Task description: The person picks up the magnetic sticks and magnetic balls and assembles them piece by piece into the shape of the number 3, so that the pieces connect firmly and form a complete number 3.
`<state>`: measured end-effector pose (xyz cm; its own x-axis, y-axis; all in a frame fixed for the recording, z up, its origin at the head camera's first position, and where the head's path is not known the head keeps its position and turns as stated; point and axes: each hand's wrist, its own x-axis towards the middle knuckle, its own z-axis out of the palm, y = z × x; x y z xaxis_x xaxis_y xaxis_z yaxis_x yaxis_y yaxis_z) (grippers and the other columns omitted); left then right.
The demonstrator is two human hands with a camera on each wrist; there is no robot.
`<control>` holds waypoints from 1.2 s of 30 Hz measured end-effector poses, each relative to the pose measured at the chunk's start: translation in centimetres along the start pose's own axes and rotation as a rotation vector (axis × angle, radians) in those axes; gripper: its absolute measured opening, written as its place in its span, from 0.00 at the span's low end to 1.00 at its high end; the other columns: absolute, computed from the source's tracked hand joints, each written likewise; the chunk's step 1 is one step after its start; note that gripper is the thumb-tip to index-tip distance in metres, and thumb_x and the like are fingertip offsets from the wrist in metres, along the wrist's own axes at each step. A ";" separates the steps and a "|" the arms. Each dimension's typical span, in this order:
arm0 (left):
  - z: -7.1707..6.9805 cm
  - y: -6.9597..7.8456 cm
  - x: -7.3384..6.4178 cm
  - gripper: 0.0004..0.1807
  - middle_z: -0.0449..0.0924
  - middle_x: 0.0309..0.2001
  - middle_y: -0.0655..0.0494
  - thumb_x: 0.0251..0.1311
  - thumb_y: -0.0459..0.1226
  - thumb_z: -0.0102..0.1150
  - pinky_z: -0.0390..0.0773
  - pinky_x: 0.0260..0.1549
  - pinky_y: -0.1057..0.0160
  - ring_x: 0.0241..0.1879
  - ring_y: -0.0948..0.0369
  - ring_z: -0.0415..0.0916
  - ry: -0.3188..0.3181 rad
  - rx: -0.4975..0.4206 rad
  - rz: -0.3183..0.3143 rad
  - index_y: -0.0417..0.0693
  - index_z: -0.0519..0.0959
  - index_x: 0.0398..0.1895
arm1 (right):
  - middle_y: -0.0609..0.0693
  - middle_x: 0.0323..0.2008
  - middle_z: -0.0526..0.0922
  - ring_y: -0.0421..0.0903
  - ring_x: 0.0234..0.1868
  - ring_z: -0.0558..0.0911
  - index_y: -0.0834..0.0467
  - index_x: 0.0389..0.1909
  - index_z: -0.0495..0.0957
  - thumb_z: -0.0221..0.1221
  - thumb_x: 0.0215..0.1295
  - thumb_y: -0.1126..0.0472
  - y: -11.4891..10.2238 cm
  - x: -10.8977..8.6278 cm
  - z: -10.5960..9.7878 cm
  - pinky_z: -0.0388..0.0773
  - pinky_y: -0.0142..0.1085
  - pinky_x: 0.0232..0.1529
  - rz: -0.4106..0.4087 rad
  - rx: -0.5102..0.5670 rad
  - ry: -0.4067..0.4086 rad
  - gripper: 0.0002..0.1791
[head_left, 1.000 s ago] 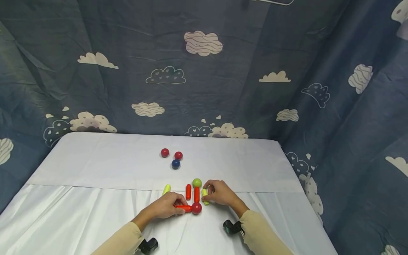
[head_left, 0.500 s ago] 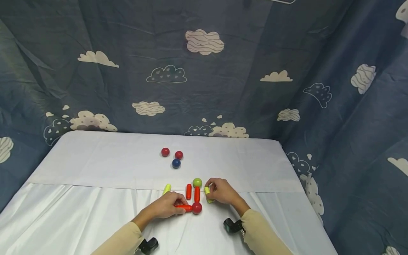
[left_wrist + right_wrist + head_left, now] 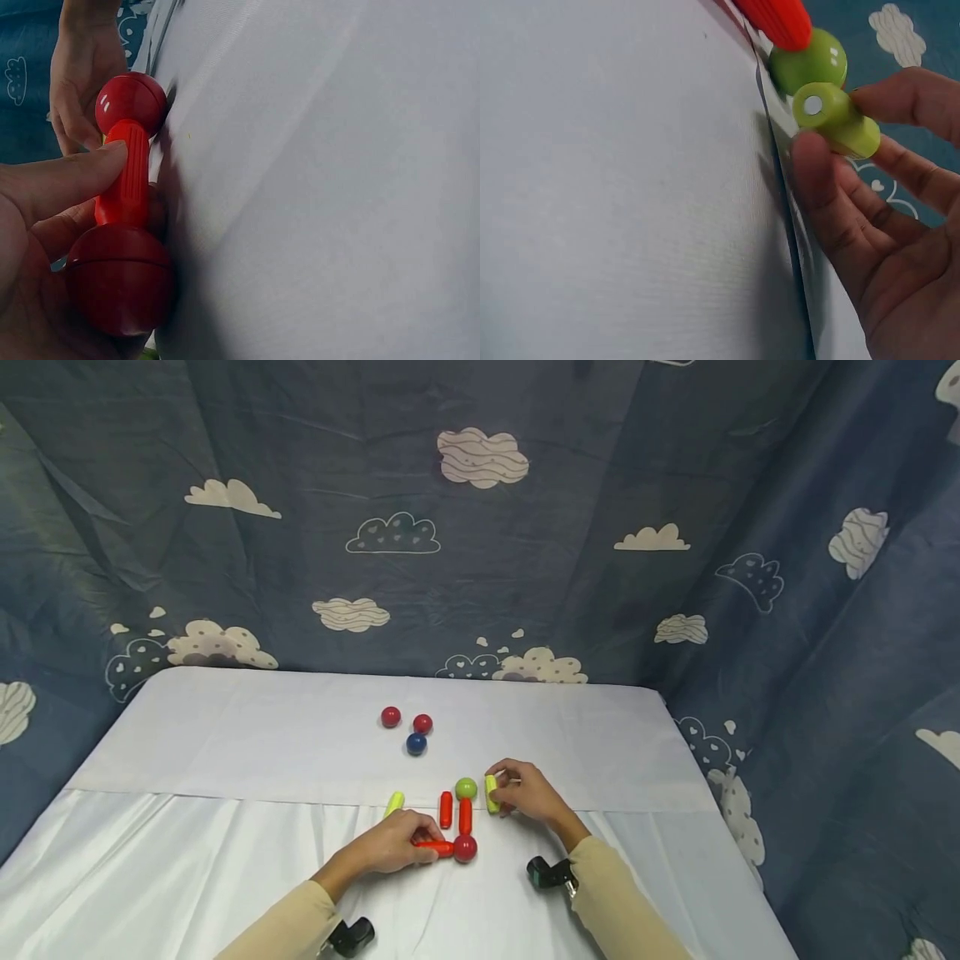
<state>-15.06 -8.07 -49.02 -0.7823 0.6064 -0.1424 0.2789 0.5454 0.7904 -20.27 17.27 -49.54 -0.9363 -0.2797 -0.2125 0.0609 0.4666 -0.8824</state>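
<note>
My left hand (image 3: 386, 843) holds a red rod (image 3: 126, 180) between thumb and fingers. One red ball (image 3: 131, 103) sits at its far end; another, larger in this view (image 3: 120, 279), is by the palm. In the head view, a second red rod (image 3: 466, 817) runs from the red ball (image 3: 465, 848) up to a green ball (image 3: 466, 788). My right hand (image 3: 528, 792) pinches a short yellow-green rod (image 3: 837, 120) with a pale round disc in its end face. This rod stands just right of the green ball.
A loose red rod (image 3: 446, 810) lies left of the joined pieces. Another yellow-green rod (image 3: 394, 802) lies behind my left hand. Farther back on the white-covered table (image 3: 225, 735) are two red balls (image 3: 391, 717) and a blue ball (image 3: 416, 743). A patterned curtain (image 3: 525, 568) hangs behind.
My right hand has moved away from me and slightly right with the yellow-green rod, from beside the upright red rod to beside the green ball. My left hand keeps its grip in place.
</note>
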 end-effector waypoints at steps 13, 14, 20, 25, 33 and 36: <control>0.0 -0.2 0.1 0.06 0.78 0.31 0.62 0.54 0.33 0.67 0.69 0.35 0.65 0.32 0.65 0.69 -0.006 -0.007 0.000 0.45 0.82 0.36 | 0.59 0.39 0.77 0.51 0.26 0.81 0.66 0.54 0.73 0.60 0.60 0.70 -1.4 2.4 -0.2 0.81 0.45 0.33 0.019 0.107 0.021 0.20; 0.0 -0.2 0.1 0.06 0.78 0.31 0.62 0.54 0.33 0.67 0.69 0.35 0.65 0.32 0.65 0.69 -0.005 -0.003 0.004 0.45 0.82 0.35 | 0.58 0.39 0.77 0.49 0.26 0.80 0.65 0.53 0.73 0.60 0.60 0.70 -1.0 2.9 -0.1 0.81 0.43 0.32 0.021 0.115 0.027 0.19; -0.1 0.0 0.1 0.06 0.77 0.30 0.62 0.54 0.33 0.67 0.68 0.34 0.65 0.31 0.65 0.68 0.000 0.005 0.010 0.45 0.82 0.34 | 0.58 0.40 0.77 0.47 0.26 0.80 0.63 0.52 0.74 0.60 0.58 0.70 -1.0 4.2 -0.1 0.81 0.40 0.32 0.035 0.142 0.047 0.19; -0.1 0.1 0.1 0.06 0.78 0.30 0.62 0.54 0.33 0.68 0.68 0.34 0.64 0.32 0.64 0.68 -0.008 -0.004 -0.009 0.44 0.82 0.35 | 0.57 0.39 0.78 0.47 0.25 0.80 0.63 0.52 0.74 0.60 0.58 0.70 -1.2 5.0 0.0 0.81 0.39 0.32 0.060 0.150 0.052 0.20; -0.1 -0.1 0.1 0.06 0.78 0.30 0.62 0.53 0.33 0.68 0.69 0.35 0.65 0.32 0.65 0.69 -0.005 0.004 0.013 0.44 0.82 0.35 | 0.57 0.38 0.76 0.46 0.25 0.80 0.64 0.52 0.74 0.60 0.59 0.70 -1.8 6.0 0.5 0.81 0.38 0.32 0.058 0.169 0.037 0.19; -0.1 -0.1 0.1 0.06 0.78 0.30 0.62 0.53 0.33 0.68 0.69 0.35 0.65 0.32 0.65 0.69 -0.003 0.009 0.019 0.44 0.82 0.35 | 0.58 0.39 0.76 0.46 0.26 0.80 0.64 0.52 0.74 0.60 0.59 0.70 -2.1 6.2 0.8 0.81 0.39 0.33 0.065 0.173 0.028 0.19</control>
<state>-15.21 -8.09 -49.07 -0.7752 0.6183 -0.1295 0.2982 0.5390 0.7878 -25.87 13.89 -49.37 -0.9377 -0.2290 -0.2614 0.1775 0.3313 -0.9267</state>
